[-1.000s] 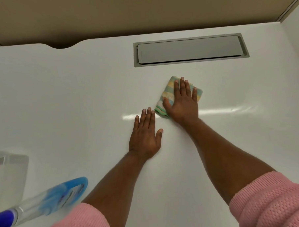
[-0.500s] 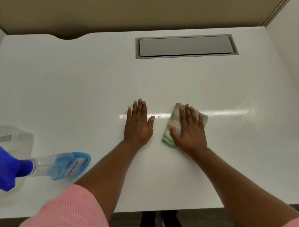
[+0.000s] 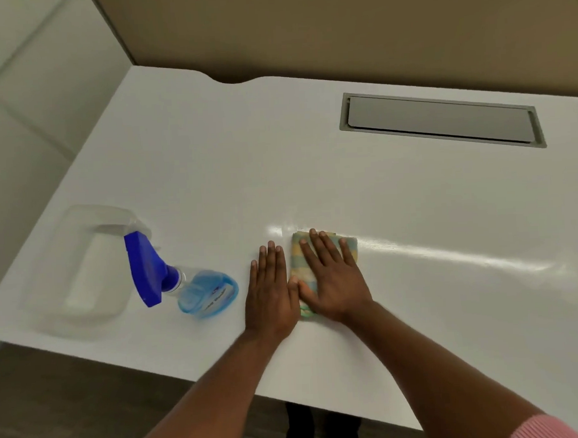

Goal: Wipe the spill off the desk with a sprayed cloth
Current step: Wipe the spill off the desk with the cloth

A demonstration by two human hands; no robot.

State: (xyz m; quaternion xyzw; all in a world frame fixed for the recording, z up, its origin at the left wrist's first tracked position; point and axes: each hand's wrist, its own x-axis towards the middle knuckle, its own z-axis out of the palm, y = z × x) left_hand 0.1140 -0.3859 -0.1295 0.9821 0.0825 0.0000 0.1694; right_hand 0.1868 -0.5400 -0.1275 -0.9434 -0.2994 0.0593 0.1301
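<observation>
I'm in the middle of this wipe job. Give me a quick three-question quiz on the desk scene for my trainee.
1. True or false: the right hand lies flat on the cloth.
2. Which item is closest to the left hand? A: spray bottle; B: cable flap; C: clear container.
3. Fill in: the bottle's trigger head is coloured ____.
Key: 1 true; 2 A; 3 blue.

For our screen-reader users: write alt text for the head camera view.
A person's right hand presses a folded yellow and green striped cloth flat on a glossy white desk, the left hand lying flat beside it. A blue-triggered clear spray bottle and a clear plastic tub sit to the left; a grey rectangular hatch lies farther back.
</observation>
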